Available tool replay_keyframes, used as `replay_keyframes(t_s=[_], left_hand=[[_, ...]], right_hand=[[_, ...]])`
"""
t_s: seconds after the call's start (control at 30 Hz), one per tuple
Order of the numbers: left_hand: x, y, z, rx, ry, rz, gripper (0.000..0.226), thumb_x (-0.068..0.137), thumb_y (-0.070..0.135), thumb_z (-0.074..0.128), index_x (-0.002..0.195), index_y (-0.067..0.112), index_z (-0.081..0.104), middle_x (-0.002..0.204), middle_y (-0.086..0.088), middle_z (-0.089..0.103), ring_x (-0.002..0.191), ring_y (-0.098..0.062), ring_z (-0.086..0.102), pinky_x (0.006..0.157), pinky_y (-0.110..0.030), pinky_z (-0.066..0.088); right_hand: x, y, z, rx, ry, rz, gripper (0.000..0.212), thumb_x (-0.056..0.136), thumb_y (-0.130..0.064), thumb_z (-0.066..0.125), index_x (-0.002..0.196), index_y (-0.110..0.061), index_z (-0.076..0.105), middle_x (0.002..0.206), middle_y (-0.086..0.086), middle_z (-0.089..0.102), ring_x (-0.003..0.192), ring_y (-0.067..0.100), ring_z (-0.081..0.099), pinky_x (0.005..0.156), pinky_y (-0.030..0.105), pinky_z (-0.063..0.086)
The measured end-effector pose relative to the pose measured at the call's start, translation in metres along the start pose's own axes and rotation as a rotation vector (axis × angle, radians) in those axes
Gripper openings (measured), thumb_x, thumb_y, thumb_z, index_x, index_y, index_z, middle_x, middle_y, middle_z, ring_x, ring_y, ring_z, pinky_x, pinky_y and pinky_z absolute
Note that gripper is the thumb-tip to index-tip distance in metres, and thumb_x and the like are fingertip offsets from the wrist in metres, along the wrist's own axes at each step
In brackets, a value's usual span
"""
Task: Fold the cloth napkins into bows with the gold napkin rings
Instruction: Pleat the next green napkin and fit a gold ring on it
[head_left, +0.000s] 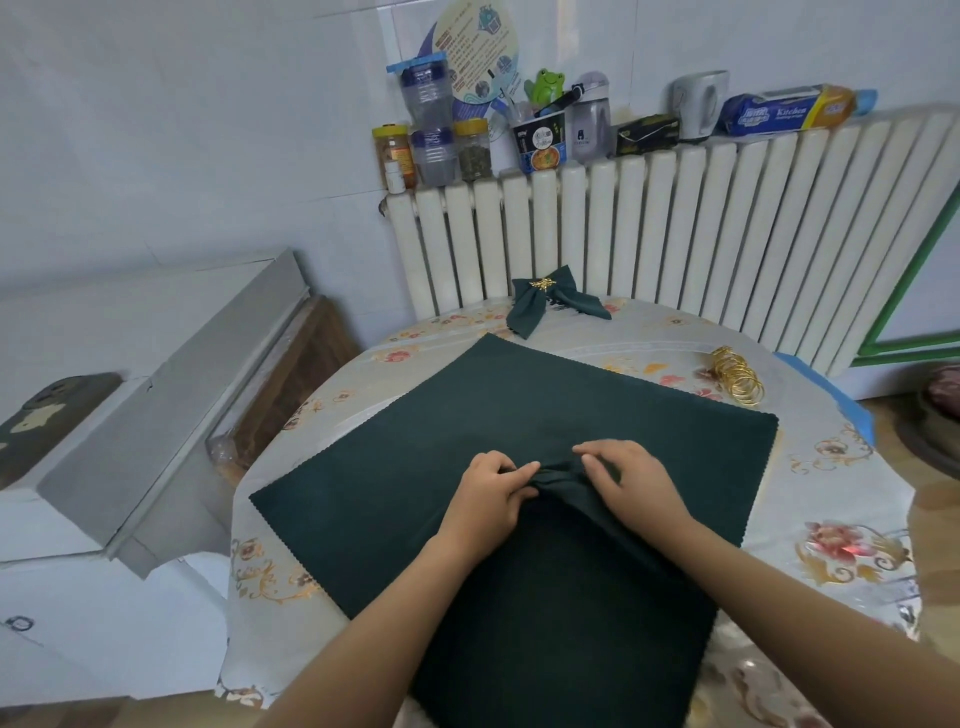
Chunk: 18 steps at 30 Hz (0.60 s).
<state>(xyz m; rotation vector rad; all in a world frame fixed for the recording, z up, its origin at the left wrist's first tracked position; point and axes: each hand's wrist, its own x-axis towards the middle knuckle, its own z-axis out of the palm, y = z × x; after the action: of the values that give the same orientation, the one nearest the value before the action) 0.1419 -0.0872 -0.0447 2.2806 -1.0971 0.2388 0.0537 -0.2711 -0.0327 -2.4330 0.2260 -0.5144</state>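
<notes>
Covering most of the view, a round counter (831, 467) is seen, draped in a pale cloth printed with red and gold flowers. Behind it, a white ribbed radiator (675, 234) is set against the tiled wall, and its top is lined with jars, a drinks bottle, an instant noodle cup, a green frog figure, a grey kettle and a roll of kitchen wrap. To the left of the counter, a grey box-shaped cabinet (156, 389) is placed.

A large dark green napkin (467, 415) is spread flat across the middle of the counter, its near part running down toward the counter's near edge. At its centre the cloth is gathered into a small bunch of pleats. That bunch is pinched from the left by the left hand (488, 493), whose fingers are curled onto the cloth, and from the right by the right hand (634, 478), whose fingertips are likewise closed on the gathered folds. The two hands are held close together with the bunch between them.

At the far edge of the counter, just before the radiator, a finished napkin bow (540, 306) in the same dark green is laid, cinched at its knot by a gold ring. Near the right rim, well apart from the hands, a row of gold napkin rings (737, 382) is rested on the flowered cloth.
</notes>
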Motion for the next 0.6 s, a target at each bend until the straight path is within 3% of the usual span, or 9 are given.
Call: replay_keyframes(t_s=[0.1,0.3,0.43,0.6], left_hand=[[0.021,0.011,0.010,0.024,-0.011,0.074,0.033,0.082,0.018,0.061,0.113,0.009,0.069,0.082,-0.009,0.057,0.078,-0.027,0.053,0.070,-0.031,0.046],[0.068,0.036,0.039,0.045,-0.028,0.134,0.038,0.090,0.023,0.054,0.123,0.007,0.062,0.089,-0.013,0.056,0.085,-0.029,0.050,0.074,-0.035,0.045],[0.111,0.046,0.063,0.021,-0.084,0.133,0.038,0.096,0.023,0.052,0.132,0.011,0.054,0.099,-0.012,0.054,0.095,-0.027,0.046,0.081,-0.031,0.039],[0.137,0.042,0.081,0.018,-0.154,0.102,0.041,0.098,0.027,0.047,0.137,0.015,0.048,0.106,-0.009,0.052,0.102,-0.023,0.043,0.087,-0.027,0.036]], right_hand=[[0.016,0.021,-0.026,-0.009,0.060,0.152,0.027,0.094,-0.024,0.052,0.118,-0.017,0.063,0.118,-0.003,0.064,0.112,0.015,0.055,0.092,0.025,0.039],[0.036,0.068,-0.060,-0.080,0.171,0.335,0.030,0.091,-0.026,0.058,0.118,-0.012,0.062,0.114,0.004,0.064,0.100,0.017,0.058,0.089,0.027,0.043],[0.053,0.105,-0.075,-0.134,0.254,0.465,0.033,0.089,-0.029,0.060,0.117,-0.012,0.060,0.116,0.010,0.059,0.109,0.025,0.051,0.095,0.037,0.041],[0.067,0.123,-0.081,-0.268,0.362,0.570,0.046,0.086,-0.032,0.063,0.125,-0.008,0.053,0.128,0.017,0.048,0.117,0.033,0.040,0.100,0.040,0.030]])
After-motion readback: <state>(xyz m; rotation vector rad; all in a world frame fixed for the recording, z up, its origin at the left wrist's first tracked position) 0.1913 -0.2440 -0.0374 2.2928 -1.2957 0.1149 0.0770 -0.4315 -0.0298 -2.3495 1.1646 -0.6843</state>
